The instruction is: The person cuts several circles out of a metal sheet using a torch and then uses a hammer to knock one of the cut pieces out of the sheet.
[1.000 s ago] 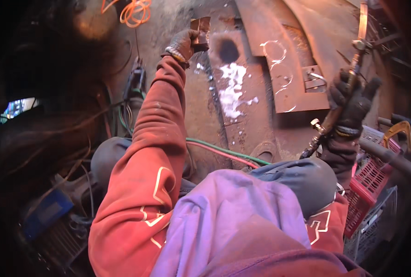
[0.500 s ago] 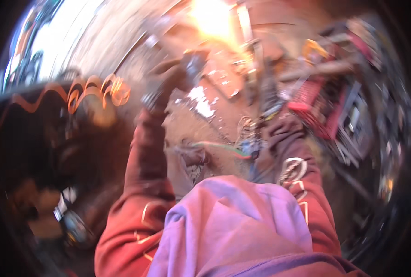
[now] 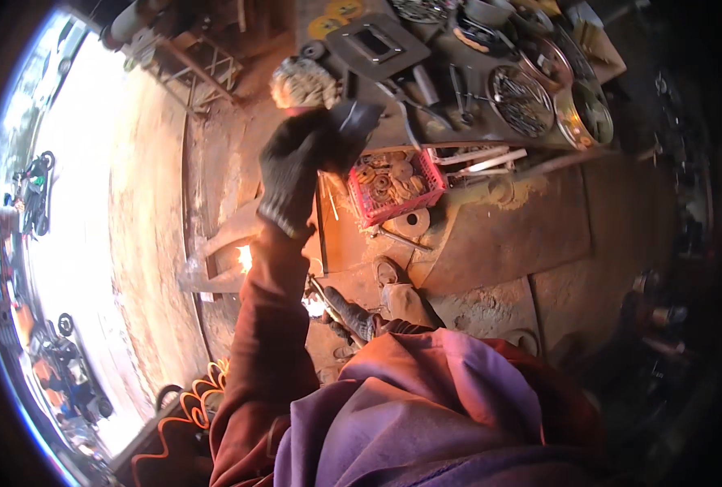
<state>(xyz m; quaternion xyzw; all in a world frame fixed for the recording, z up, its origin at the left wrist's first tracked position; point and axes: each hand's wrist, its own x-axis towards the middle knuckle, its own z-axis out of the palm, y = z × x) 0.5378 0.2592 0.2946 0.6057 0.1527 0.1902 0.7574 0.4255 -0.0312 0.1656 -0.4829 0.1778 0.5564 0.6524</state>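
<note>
My left hand (image 3: pixel 292 162), in a dark knitted glove, reaches far forward. It is closed on a dark flat plate (image 3: pixel 359 122) with a glossy face; the exact kind is hard to tell. My right hand (image 3: pixel 351 313), also gloved, is low and close to my body, partly behind the purple cloth. Its fingers wrap a slim metal torch (image 3: pixel 318 290), which shows only in part. A bright glow (image 3: pixel 314 307) lies beside that hand. Another bright spot (image 3: pixel 245 258) burns by a flat metal piece (image 3: pixel 235 282), left of my left forearm.
A red crate (image 3: pixel 361 213) of rusty discs stands ahead. Beyond it, a workbench (image 3: pixel 478 130) bears pliers (image 3: pixel 409 109), a hammer (image 3: pixel 426 85) and bowls of small metal parts (image 3: pixel 521 101). Orange coiled hose (image 3: pixel 194 410) hangs lower left. Motorcycles (image 3: pixel 64 377) stand outside at left.
The view has swung right, bringing the workbench ahead. My right arm has drawn back toward my body. My left hand still holds the dark plate. The large flame ahead is out of that spot.
</note>
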